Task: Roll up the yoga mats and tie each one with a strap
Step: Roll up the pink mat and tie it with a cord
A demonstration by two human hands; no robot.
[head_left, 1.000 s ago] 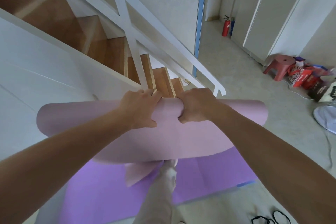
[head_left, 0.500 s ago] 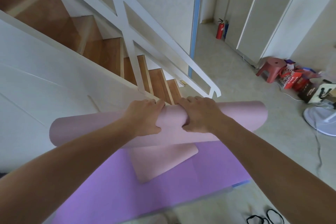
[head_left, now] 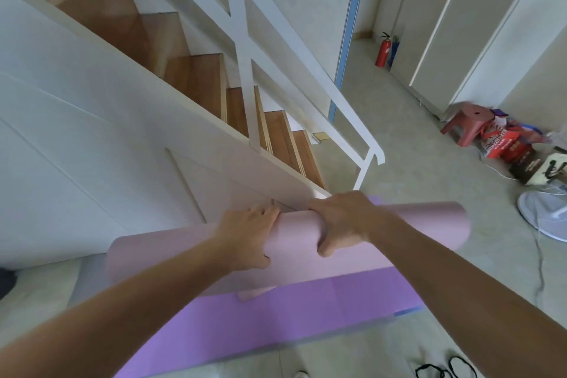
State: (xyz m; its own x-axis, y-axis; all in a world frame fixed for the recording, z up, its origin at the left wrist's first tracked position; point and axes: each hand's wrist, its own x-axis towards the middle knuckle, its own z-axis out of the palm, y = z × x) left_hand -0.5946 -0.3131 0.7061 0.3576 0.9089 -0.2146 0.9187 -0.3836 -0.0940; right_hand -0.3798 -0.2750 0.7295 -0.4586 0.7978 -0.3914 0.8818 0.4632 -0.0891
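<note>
Pale grey-beige tiled floor carries everything. White-sided staircase with brown wooden treads rises along the floor's left side.

Flat purple foam yoga mat lies unrolled on the floor, with its far edge below the hands.

Pale pink yoga mat, rolled into a tube, is held off the floor, roughly level, above the purple mat's far edge and near the foot of the stairs. A short loose flap hangs under the roll.

Left grip: clenched round the roll near mid-length, fingers over the top, thumb on the near side.
Right grip: clenched round the roll just beside the left one, fingers over the top, thumb tucked under.

White round fan base sits at the floor's right edge.
Dark red plastic stool stands by the right wall.
Two black loop straps lie on the floor off the purple mat's right end, untouched.
</note>
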